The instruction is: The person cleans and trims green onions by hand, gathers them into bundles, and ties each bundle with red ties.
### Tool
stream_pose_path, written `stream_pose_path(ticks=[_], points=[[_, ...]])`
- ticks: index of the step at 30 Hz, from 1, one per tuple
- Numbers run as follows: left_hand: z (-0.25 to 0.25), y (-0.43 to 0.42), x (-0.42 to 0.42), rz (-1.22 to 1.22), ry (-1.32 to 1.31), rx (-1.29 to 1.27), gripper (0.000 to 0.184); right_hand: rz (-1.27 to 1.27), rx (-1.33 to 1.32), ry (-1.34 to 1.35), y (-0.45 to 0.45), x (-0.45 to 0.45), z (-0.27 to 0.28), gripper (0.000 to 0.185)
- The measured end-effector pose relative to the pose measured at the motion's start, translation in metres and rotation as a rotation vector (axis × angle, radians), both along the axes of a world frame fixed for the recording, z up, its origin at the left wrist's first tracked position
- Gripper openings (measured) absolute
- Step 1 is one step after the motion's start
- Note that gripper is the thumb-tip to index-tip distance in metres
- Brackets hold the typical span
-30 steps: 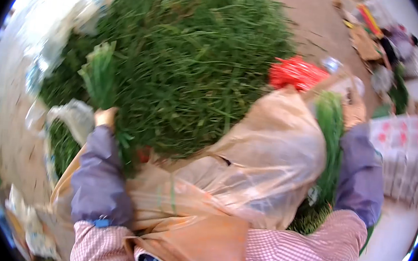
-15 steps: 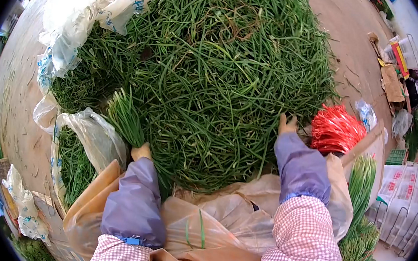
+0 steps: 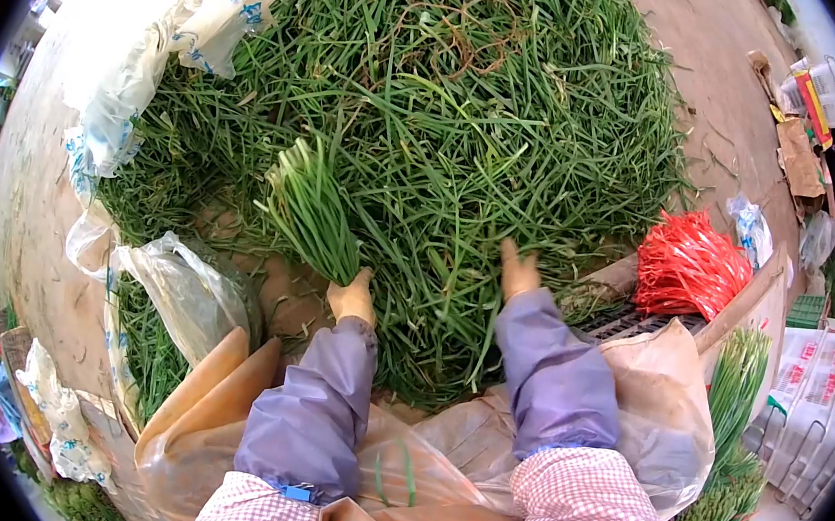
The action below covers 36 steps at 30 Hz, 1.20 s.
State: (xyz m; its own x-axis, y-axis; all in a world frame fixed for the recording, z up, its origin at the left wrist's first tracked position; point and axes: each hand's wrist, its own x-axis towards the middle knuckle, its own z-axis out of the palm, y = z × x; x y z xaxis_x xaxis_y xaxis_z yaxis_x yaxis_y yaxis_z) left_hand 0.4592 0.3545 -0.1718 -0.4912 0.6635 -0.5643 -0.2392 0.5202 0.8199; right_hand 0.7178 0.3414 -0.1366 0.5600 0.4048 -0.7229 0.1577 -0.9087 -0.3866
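Observation:
My left hand [image 3: 351,299] is closed around the lower end of a bunch of garlic chives [image 3: 312,205], whose pale cut ends point up and to the left. A large loose heap of chives [image 3: 447,163] spreads before me. At the heap's near right side, my right hand [image 3: 519,272] touches the leaves with its fingers stretched out and parted; some fingertips are hidden among the leaves. Both forearms wear purple sleeve covers.
A bundle of red ties [image 3: 693,265] lies at the right, beside a dark slatted crate [image 3: 623,322]. Clear plastic sheeting [image 3: 189,289] edges the heap on the left. More chives [image 3: 732,391] stand at the right. White packages [image 3: 812,389] and a person are farther right.
My left hand and its bunch have moved right, and my right hand has moved left. The heap's near part is narrower, baring brown surface at left and the slatted crate at right.

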Motion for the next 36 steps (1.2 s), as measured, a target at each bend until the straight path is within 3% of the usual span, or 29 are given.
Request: stream_pose_path(ticks=[1, 3, 4, 5, 6, 8, 10, 12, 14, 15, 16, 18, 21, 24, 28, 29, 30, 34, 35, 36], points=[[0.003, 0.001, -0.004, 0.03, -0.026, 0.02, 0.044, -0.043, 0.109, -0.154, 0.003, 0.008, 0.009, 0.103], [0.008, 0.003, -0.008, 0.045, -0.032, -0.005, 0.046, 0.065, 0.585, -0.811, 0.011, 0.026, 0.025, 0.088], [0.009, 0.001, -0.009, 0.054, -0.037, -0.021, 0.047, 0.13, 0.733, -0.857, 0.025, 0.028, 0.059, 0.075], [0.009, 0.0, -0.009, 0.064, -0.054, 0.028, 0.048, 0.097, 0.892, -0.805, 0.041, 0.029, 0.067, 0.06], [0.007, -0.003, -0.012, 0.058, -0.039, 0.006, 0.047, 0.004, 0.964, -0.55, 0.06, 0.037, 0.064, 0.041], [0.0, 0.0, -0.015, 0.047, -0.015, -0.021, 0.045, -0.179, 0.872, -0.313, 0.099, 0.036, 0.06, 0.029], [0.004, -0.002, -0.019, 0.038, -0.042, 0.012, 0.044, -0.231, 0.778, -0.076, 0.126, 0.035, 0.049, 0.026], [0.004, -0.004, -0.027, 0.015, -0.052, 0.006, 0.045, -0.131, 0.509, -0.097, 0.138, 0.032, 0.035, 0.027], [0.012, -0.005, -0.029, 0.01, -0.027, -0.008, 0.045, -0.31, 0.68, -0.001, 0.144, 0.041, 0.005, 0.018], [0.015, -0.005, -0.031, 0.008, -0.017, -0.013, 0.045, -0.504, 0.718, 0.19, 0.142, 0.042, 0.013, 0.013], [0.015, -0.004, -0.033, 0.014, 0.014, -0.012, 0.045, -0.535, 0.692, 0.216, 0.143, 0.041, 0.029, 0.012], [0.017, -0.005, -0.031, 0.029, 0.063, -0.009, 0.044, -0.265, 0.631, 0.206, 0.138, 0.051, 0.046, 0.015], [0.028, -0.008, -0.034, -0.009, 0.081, 0.022, 0.042, -0.106, 0.754, 0.035, 0.144, 0.061, 0.035, 0.022], [0.032, -0.017, -0.041, -0.004, 0.112, 0.042, 0.041, 0.125, 0.461, 0.018, 0.148, 0.061, 0.036, 0.03], [0.018, -0.017, -0.063, -0.051, 0.319, -0.036, 0.042, -0.113, 0.65, 0.109, 0.159, 0.044, 0.0, 0.015], [0.015, -0.02, -0.071, -0.061, 0.347, -0.028, 0.041, -0.07, 0.729, 0.147, 0.16, 0.046, -0.003, 0.016], [0.025, -0.017, -0.073, -0.073, 0.366, -0.019, 0.041, -0.032, 0.626, 0.131, 0.149, 0.024, 0.063, 0.015], [0.065, 0.01, -0.06, -0.036, 0.306, 0.117, 0.032, 0.372, 0.844, 0.107, 0.156, 0.04, 0.139, 0.014], [0.073, 0.015, -0.058, -0.033, 0.267, 0.139, 0.031, 0.383, 0.976, 0.143, 0.153, 0.049, 0.164, 0.015], [0.082, 0.018, -0.054, -0.032, 0.226, 0.163, 0.029, 0.299, 0.817, 0.137, 0.138, 0.038, 0.228, 0.014]])
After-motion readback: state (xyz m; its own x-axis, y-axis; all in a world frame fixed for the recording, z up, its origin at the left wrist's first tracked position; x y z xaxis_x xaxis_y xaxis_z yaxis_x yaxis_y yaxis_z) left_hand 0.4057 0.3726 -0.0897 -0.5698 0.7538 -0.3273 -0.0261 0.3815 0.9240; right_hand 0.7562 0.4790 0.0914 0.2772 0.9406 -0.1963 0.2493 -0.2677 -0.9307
